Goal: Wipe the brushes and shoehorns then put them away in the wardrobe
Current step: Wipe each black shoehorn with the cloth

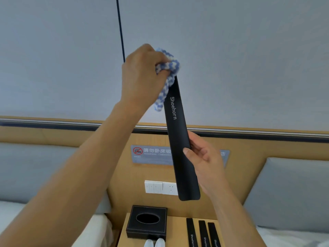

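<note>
The left hand was closed on a bunched blue-and-white cloth at the raised shoehorn's top end; the right hand pinched its lower half by the edges. It looked light, stiff and smooth, best held by the edges. Three more shoehorns lay on the surface, beside one tissue box.

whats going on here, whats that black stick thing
It is a black shoehorn, being wiped. The person's right hand holds it up near its lower half, while the left hand rubs a blue-and-white cloth over its upper end. Below, on the wooden bedside table between two beds, three more shoehorns lie side by side next to a black tissue box.
</note>
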Tool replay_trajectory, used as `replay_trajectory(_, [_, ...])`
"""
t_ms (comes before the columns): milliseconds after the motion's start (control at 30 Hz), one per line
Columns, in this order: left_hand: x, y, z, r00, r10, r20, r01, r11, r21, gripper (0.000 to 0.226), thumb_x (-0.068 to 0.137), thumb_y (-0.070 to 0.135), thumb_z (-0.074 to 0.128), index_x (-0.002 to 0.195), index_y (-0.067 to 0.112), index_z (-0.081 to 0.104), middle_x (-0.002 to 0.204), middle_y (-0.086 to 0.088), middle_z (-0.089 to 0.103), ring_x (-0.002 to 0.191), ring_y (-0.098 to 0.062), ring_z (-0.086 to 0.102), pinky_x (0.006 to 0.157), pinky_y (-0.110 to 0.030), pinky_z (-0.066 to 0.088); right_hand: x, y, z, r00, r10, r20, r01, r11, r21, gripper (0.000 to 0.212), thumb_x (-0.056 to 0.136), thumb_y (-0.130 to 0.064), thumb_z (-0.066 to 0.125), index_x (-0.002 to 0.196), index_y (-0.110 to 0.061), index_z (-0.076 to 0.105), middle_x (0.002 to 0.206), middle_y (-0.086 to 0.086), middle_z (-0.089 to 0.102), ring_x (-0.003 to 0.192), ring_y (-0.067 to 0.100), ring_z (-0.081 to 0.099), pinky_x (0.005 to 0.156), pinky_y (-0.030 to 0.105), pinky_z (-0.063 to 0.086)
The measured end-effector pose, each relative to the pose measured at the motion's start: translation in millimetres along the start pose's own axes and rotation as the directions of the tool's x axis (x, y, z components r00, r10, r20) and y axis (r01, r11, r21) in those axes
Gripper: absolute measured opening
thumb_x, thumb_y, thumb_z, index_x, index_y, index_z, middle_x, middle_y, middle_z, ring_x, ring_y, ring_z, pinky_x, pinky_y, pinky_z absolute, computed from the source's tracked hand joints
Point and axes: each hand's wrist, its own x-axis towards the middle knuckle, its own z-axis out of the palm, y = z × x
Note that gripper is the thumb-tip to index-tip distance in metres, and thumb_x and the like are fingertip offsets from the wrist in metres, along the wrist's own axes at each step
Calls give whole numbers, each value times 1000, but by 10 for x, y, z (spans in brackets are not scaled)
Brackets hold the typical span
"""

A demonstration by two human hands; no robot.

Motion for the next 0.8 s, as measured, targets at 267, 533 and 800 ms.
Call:
replay_trajectory(267, [9, 241, 124, 999, -25, -36, 25, 999, -21, 18, 86, 13, 57, 95, 19, 72, 87, 8, 55, 73, 2, 58, 62, -8, 30, -6, 15, -49, 999, -3, -44, 6, 999, 53, 51, 95, -8, 64, 125, -49, 59, 118, -26, 69, 114, -2, 63, 99, 33, 54])
replay_trajectory(533, [-896, 426, 545, 953, 121, 277, -102, 991, -83, 18, 86, 10, 61, 100, 13, 73, 105, -6, 61, 79, -32, 62, 66, -44, 53, 49, 141, -136, 989, 46, -139, 22, 894, 447, 49, 95, 4, 57, 126, -33, 64, 124, -7, 71, 119, 12, 65, 100, 36, 51])
replay_trajectory(800, [-1290, 260, 607, 890, 278, 361, -257, 961, -105, 33, 82, 23, 43, 87, 12, 74, 91, -4, 62, 66, -24, 57, 45, -37, 49, -11, 239, -285, 989, 143, 43, -139, 773, 619, 43, 97, -4, 55, 134, -26, 57, 128, 10, 69, 122, 27, 64, 101, 40, 53])
